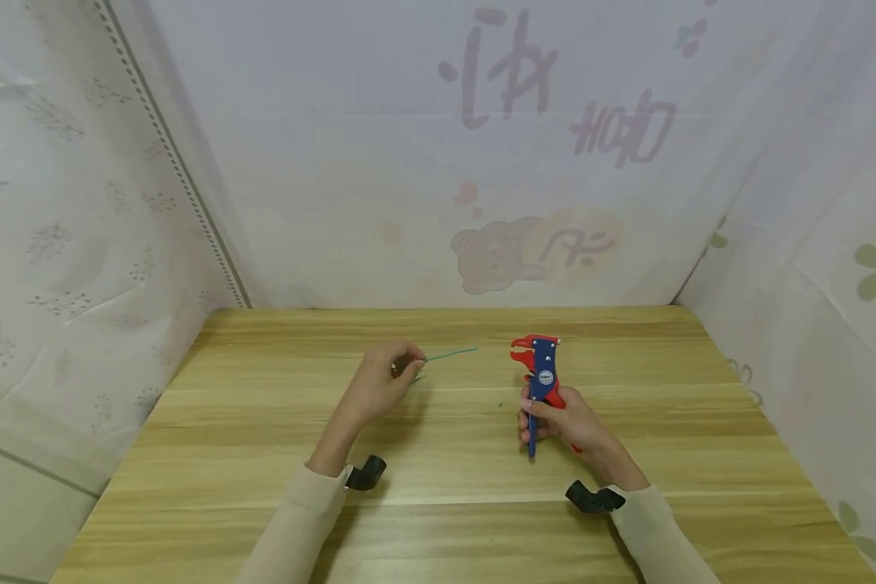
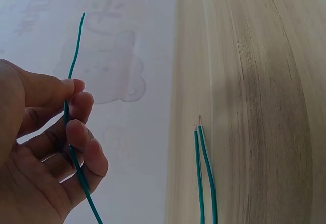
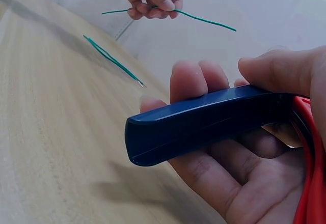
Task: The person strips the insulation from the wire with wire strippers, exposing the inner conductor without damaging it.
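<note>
My left hand (image 1: 385,380) pinches a thin green wire (image 2: 77,46) between thumb and fingers. One length of the wire sticks out toward the right, and its tip looks covered in green. In my right hand (image 1: 565,419) is a wire stripper (image 1: 544,377) with red jaws and blue and red handles, held upright. Its jaws stand apart, a short gap away from the wire's tip. The right wrist view shows the blue handle (image 3: 204,107) lying across the fingers. Two more green wires (image 2: 197,173) with bare copper ends lie on the table beneath the left hand.
A tiny green scrap (image 1: 500,405) lies on the wood-grain table (image 1: 438,535) between the hands. Printed cloth (image 1: 380,178) hangs behind the table and along both sides. Black wrist devices (image 1: 367,474) project from both sleeves.
</note>
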The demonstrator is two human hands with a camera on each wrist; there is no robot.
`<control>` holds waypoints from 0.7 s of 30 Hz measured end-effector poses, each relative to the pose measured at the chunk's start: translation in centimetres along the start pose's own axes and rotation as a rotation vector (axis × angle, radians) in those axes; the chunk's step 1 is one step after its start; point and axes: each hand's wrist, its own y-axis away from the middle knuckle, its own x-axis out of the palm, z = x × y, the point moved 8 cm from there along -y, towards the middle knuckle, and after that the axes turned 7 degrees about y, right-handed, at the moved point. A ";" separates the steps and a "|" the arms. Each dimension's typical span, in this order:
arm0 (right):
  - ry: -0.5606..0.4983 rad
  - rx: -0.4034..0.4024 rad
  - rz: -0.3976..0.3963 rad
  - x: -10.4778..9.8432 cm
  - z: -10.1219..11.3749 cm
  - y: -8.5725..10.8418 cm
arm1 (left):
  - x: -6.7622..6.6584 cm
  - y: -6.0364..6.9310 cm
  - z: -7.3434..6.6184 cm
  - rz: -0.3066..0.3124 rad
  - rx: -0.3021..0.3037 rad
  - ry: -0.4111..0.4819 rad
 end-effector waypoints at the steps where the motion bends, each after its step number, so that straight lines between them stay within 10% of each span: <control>1: 0.002 0.001 0.003 0.1 0.0 0.0 | 0.0 0.0 0.0 -0.003 0.000 0.004; 21: 0.018 -0.016 0.061 1.5 0.1 -0.2 | 0.5 0.0 -1.1 -0.012 0.036 -0.002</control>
